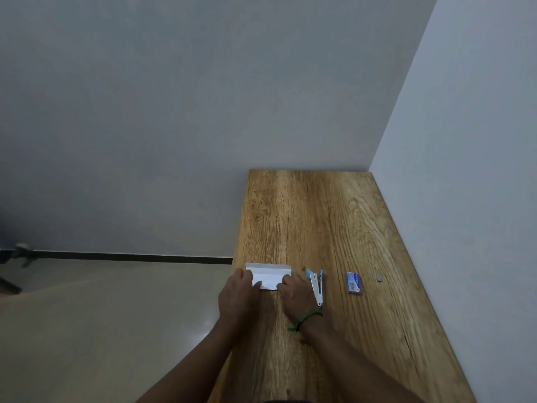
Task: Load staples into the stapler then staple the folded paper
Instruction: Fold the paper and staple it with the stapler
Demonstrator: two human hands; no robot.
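White folded paper [268, 275] lies flat on wood-grain table [319, 222].

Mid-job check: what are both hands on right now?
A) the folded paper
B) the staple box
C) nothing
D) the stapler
A: the left hand and right hand both sit on the folded paper, while the stapler and staple box lie untouched to its right.
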